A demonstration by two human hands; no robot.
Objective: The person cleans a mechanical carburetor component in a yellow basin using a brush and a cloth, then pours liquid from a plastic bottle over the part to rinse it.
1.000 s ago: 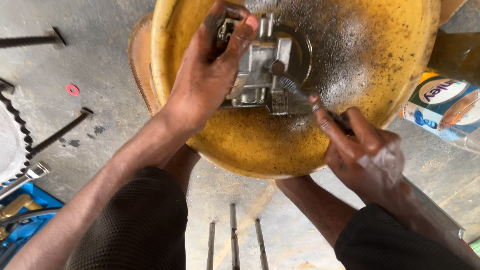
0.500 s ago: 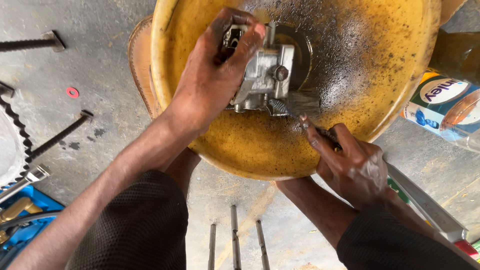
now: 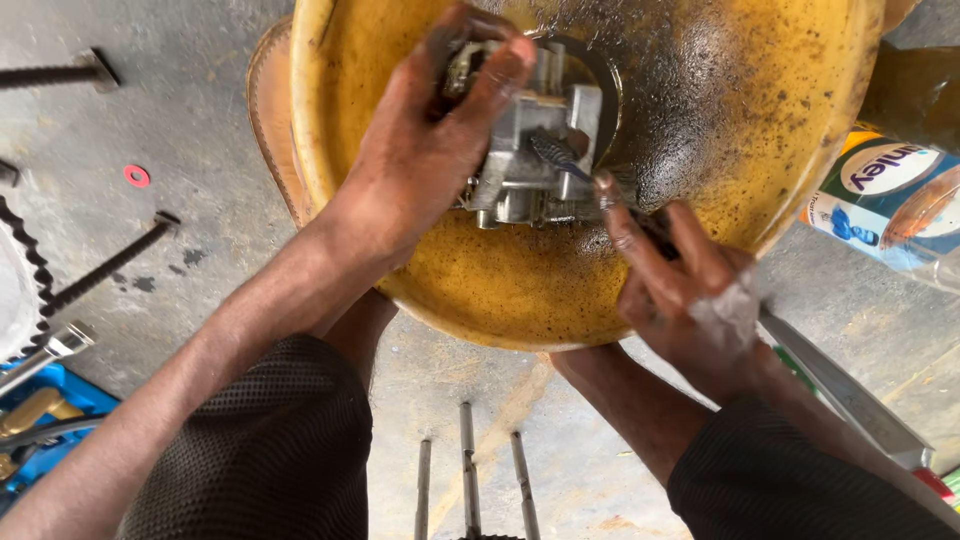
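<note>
A dirty yellow bowl (image 3: pixel 500 290) with dark oily liquid sits on the concrete floor. Over it my left hand (image 3: pixel 420 150) grips a grey metal engine part (image 3: pixel 530 150), fingers wrapped over its top. My right hand (image 3: pixel 680 290) holds a small brush (image 3: pixel 555 155) by the handle, and its dark bristles touch the part's front face. The brush handle is mostly hidden in my fingers.
A printed can (image 3: pixel 890 205) lies to the right of the bowl. Threaded rods (image 3: pixel 105 270) and a red washer (image 3: pixel 136 176) lie on the left. A blue tray with tools (image 3: pixel 40 420) is at lower left. Several thin rods (image 3: pixel 468 480) lie below. A long flat metal strip (image 3: pixel 850 395) runs at lower right.
My right hand moved the brush up and left onto the metal part. My left hand turned the part slightly while holding it over the bowl.
</note>
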